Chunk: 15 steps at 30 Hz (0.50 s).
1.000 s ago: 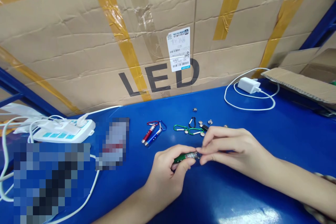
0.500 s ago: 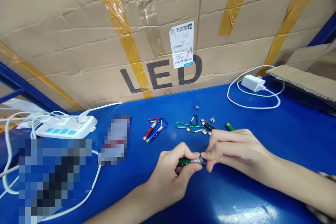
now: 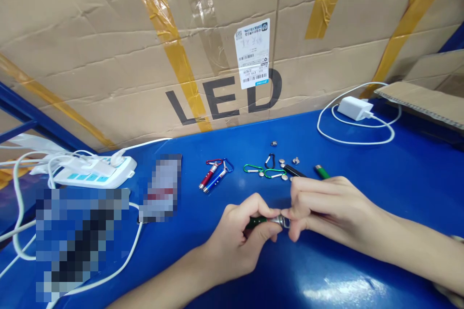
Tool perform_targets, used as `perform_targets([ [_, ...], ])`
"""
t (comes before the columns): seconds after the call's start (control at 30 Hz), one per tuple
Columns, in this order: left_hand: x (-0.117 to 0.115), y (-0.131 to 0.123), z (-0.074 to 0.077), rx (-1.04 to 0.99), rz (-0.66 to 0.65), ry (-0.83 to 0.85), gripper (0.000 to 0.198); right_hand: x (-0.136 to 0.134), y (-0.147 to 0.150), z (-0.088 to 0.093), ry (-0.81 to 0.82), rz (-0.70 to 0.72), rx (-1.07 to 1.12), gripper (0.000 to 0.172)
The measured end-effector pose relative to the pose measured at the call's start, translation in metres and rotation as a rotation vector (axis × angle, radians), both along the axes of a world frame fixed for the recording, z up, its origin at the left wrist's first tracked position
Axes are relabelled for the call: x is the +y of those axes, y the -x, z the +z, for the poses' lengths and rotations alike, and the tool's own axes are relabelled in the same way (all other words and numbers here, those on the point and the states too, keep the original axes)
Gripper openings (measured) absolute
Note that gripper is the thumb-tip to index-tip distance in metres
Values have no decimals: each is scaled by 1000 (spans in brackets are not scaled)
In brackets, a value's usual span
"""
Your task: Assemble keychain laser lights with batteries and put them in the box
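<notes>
My left hand [image 3: 250,236] is closed around a small green flashlight [image 3: 256,222] with a silver end that points right. The thumb and fingertips of my right hand [image 3: 322,207] are pinched at that silver end, touching it. Just beyond my hands lie two green carabiners [image 3: 274,173], a black carabiner [image 3: 269,160], several small button cells [image 3: 284,177] and little silver end pieces [image 3: 296,160]. A black tube [image 3: 294,170] and a green tube [image 3: 321,171] are partly hidden behind my right hand.
Red [image 3: 208,176] and blue [image 3: 214,181] flashlights with carabiners lie left of centre. Further left are a blurred-out flat object [image 3: 161,188], a power strip [image 3: 97,174] and white cables. A white charger [image 3: 355,107] stands back right, before a large cardboard box [image 3: 224,34].
The view has shifted slightly. My hands stay together on the green flashlight, and its silver end has turned a little, with my right fingertips slightly further right.
</notes>
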<state>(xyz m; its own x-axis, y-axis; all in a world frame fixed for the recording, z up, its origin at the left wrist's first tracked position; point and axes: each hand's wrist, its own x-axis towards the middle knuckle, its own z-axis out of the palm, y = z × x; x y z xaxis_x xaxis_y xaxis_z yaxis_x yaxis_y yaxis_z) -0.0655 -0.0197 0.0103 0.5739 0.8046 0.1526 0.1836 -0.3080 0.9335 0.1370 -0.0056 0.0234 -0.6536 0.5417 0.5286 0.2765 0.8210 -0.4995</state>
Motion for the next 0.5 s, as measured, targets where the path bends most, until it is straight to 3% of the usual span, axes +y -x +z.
perform_targets([
  [0.3, 1, -2, -1, -36, 43, -44, 13, -1, 4, -1, -58, -69, 7, 26],
  [0.5, 1, -3, -3, -63, 81, -94, 16, -2, 7, -3, -5, -99, 50, 24],
])
